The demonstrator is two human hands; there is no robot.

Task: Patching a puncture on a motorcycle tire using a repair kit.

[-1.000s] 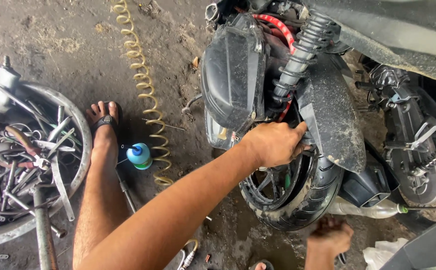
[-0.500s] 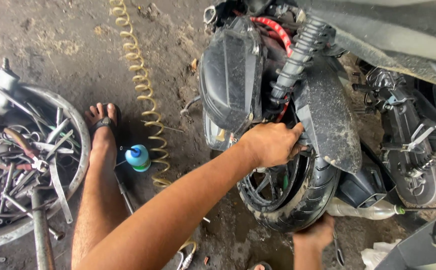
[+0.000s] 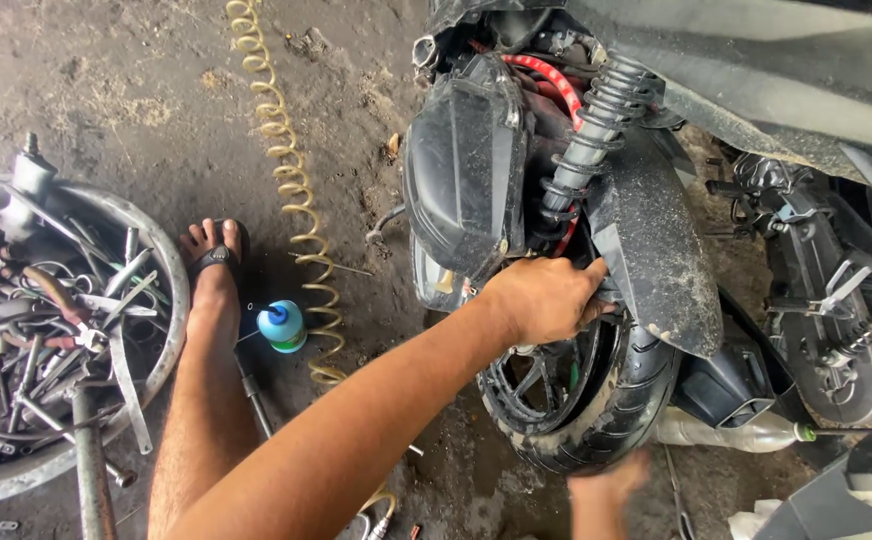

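left hand [image 3: 546, 298] closed over the inner edge of the dusty black mudguard [image 3: 656, 250], fingers curled out of sight behind it, just above the rear wheel [image 3: 576, 400]. left forearm stretched diagonally from the lower left of the view, wrist straight, knuckles up. right hand [image 3: 606, 485] low at the frame's bottom edge, blurred, at the underside of the tyre; grip there cannot be told. wheel seated under the tail of the scooter, tyre treaded and muddy, black spokes visible. coiled black shock absorber [image 3: 591, 130] rising just above the left hand, beside the black air-box cover [image 3: 466, 180]. left foot [image 3: 211, 275] in a sandal planted on the dirt floor, beside a small teal bottle [image 3: 282, 326]. yellow coiled hose [image 3: 291, 190] trailing across the ground near the bottle. at far left, a round metal rim [image 3: 161, 265] serving as a tray, filled with a loose heap of spanners, rods and other hand tools [image 3: 46, 340], tangled.
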